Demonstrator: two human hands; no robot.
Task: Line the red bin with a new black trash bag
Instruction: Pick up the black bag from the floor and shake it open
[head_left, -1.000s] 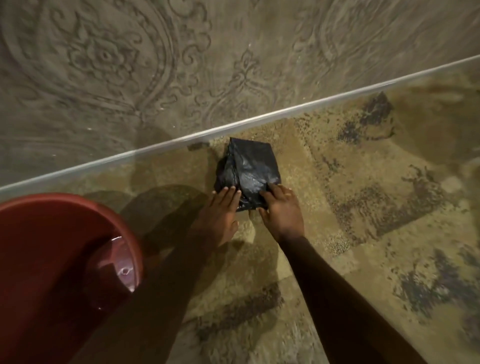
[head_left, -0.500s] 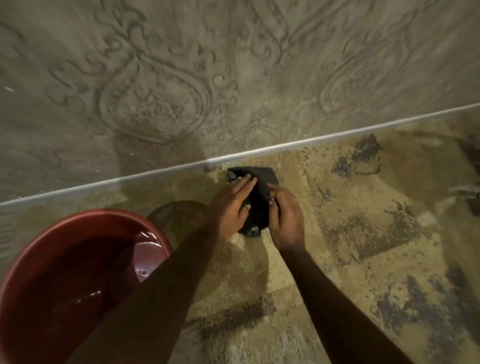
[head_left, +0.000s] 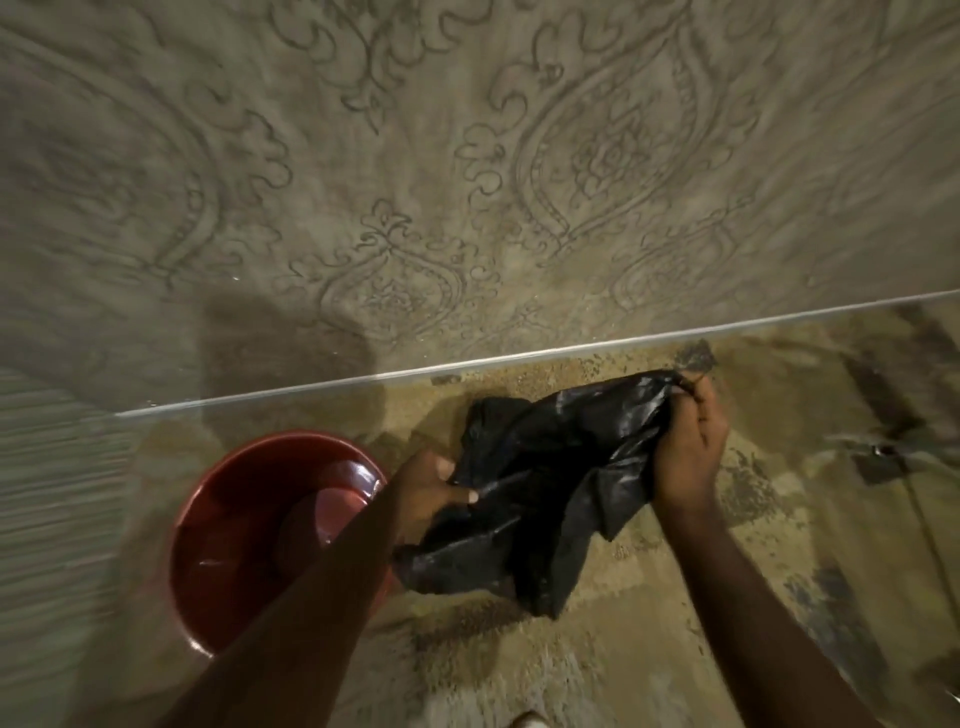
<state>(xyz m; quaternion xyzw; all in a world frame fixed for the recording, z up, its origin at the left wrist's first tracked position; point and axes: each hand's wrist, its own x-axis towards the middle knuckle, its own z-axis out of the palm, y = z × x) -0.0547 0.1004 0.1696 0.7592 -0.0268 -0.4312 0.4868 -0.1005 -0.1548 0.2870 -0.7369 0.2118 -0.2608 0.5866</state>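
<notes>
A crumpled black trash bag (head_left: 545, 483) hangs partly unfolded above the floor, stretched between both hands. My left hand (head_left: 431, 491) pinches its lower left part, right beside the bin's rim. My right hand (head_left: 691, 447) grips the bag's upper right end, held higher and further right. The red bin (head_left: 223, 545) stands on the floor at the lower left, round, with nothing inside; my left forearm crosses over its right side and hides part of the rim.
A patterned wall (head_left: 467, 182) rises straight ahead, meeting the floor along a pale strip (head_left: 519, 358). The floor (head_left: 675, 597) is mottled tan with dark patches. A small dark fitting (head_left: 878, 452) sits on the floor at the right.
The folded bag lay on the floor under both hands. Now it is lifted off the floor and pulled apart, my right hand moving right and my left toward the bin.
</notes>
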